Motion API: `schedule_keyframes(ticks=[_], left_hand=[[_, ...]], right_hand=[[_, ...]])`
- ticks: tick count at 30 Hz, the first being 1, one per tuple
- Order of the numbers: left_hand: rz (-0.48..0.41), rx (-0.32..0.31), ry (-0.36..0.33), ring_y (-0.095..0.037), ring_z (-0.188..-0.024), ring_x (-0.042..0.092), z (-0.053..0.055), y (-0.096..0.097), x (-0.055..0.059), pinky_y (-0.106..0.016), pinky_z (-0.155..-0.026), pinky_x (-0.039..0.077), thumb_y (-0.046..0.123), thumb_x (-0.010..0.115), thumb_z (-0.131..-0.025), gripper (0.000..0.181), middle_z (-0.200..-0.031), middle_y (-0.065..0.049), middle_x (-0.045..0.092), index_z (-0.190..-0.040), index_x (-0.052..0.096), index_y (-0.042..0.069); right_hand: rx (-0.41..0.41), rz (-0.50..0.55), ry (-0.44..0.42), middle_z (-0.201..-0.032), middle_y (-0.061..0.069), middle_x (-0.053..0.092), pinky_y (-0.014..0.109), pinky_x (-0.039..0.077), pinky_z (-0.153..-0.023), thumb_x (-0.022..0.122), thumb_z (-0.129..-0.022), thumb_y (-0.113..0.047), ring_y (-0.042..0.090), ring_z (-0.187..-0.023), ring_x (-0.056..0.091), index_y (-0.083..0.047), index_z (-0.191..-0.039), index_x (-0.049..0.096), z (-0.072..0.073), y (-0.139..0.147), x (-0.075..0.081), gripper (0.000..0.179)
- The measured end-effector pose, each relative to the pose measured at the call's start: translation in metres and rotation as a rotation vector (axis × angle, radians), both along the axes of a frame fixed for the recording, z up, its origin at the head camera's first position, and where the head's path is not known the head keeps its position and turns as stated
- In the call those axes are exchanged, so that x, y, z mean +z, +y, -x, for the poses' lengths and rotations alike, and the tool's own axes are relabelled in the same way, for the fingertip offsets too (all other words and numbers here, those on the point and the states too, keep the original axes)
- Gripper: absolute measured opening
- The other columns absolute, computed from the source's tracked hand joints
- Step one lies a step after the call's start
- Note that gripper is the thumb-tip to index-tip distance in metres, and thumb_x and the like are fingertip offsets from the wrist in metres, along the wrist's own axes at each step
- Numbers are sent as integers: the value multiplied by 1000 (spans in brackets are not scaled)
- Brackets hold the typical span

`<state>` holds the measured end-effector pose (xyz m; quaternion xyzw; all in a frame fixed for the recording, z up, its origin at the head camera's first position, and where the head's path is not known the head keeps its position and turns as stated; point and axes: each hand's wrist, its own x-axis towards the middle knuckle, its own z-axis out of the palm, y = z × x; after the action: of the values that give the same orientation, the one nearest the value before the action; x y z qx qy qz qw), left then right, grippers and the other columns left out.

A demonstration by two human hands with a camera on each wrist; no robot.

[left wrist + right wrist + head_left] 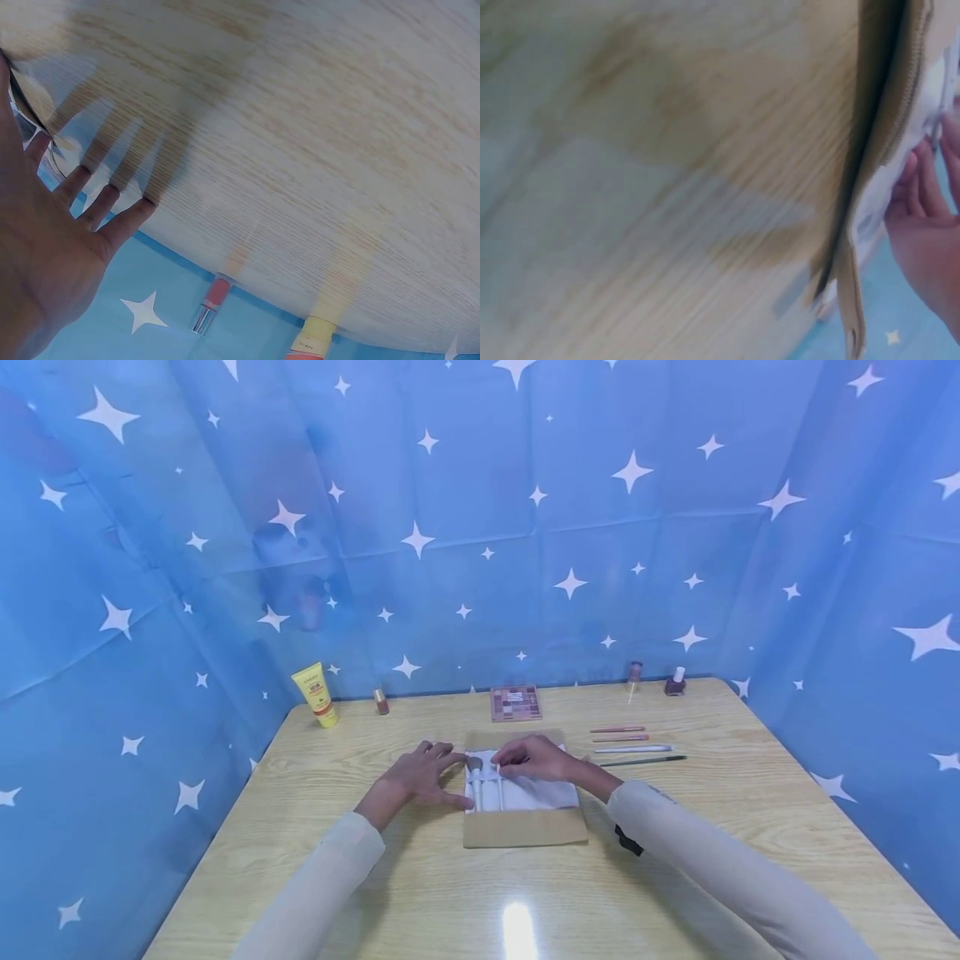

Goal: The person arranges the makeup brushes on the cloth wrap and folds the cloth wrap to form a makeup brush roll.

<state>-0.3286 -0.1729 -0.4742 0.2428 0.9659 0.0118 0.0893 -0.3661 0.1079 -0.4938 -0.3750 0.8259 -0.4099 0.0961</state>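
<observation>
Blue star-printed curtains (480,485) stood behind the glossy wood-grain bench (420,893). Clock positions were taken from the centre of the tan pouch (525,829) in the head view. Toward 9 o'clock on its pale lining (543,793) lay the slim white brush (500,793), and your right grip (536,758) pinched its upper end. Your left grip (422,777), farther out at 9 o'clock, was spread and held nothing, near the dark-headed brush (476,781).

Risks, as judged: pinched at one end, the slim white brush could pivot and snag the lining or nudge its neighbour. Unless you braced the pouch, it could slide. Your right sleeve (697,843) could sweep the slim tools (633,748) between 2 and 3 o'clock.

Your fingers hid the brush's tip; its seating could not be made out, nor whether your left thumb touched the pouch. Your sleeve partly covered a dark item (628,841) at 4 o'clock. The right wrist view cut off your hand.
</observation>
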Motion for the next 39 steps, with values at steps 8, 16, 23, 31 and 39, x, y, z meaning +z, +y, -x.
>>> schedule_keyframes(ticks=[8,16,23,31,39], left_hand=[[7,1,15,-41,-151,32,0,0,-3,-65,-112,41,86,58,-82,93,-167,-6,34,-159,40,38],[-2,0,8,-41,-150,32,-1,-1,-4,-66,-112,40,86,58,-82,93,-167,-7,34,-159,40,38],[-15,-1,-1,-42,-150,32,-2,-3,-3,-66,-112,39,86,59,-82,95,-167,-9,35,-160,41,34],[-2,4,-4,-39,-150,33,-2,-2,-2,-64,-112,40,86,59,-81,95,-167,-8,35,-160,40,35],[-9,4,1,-39,-150,33,-3,2,1,-64,-112,40,85,60,-82,93,-167,-7,35,-159,41,37]], right_hand=[[47,-8,-14,-109,19,77,30,61,-88,72,-97,-3,30,-101,75,7,-118,72,-7,6,9,23],[62,-18,-42,-113,22,75,30,60,-91,71,-97,-2,33,-105,74,10,-121,69,-10,16,12,27],[58,14,-31,-113,24,74,35,61,-90,69,-98,-1,37,-107,72,12,-120,69,-8,30,14,26],[30,-16,7,-114,24,74,39,61,-91,70,-98,-2,36,-106,73,10,-123,68,-5,53,22,28],[-31,-26,-16,-118,26,72,33,61,-89,70,-99,-5,36,-108,73,9,-127,67,-9,85,36,31]])
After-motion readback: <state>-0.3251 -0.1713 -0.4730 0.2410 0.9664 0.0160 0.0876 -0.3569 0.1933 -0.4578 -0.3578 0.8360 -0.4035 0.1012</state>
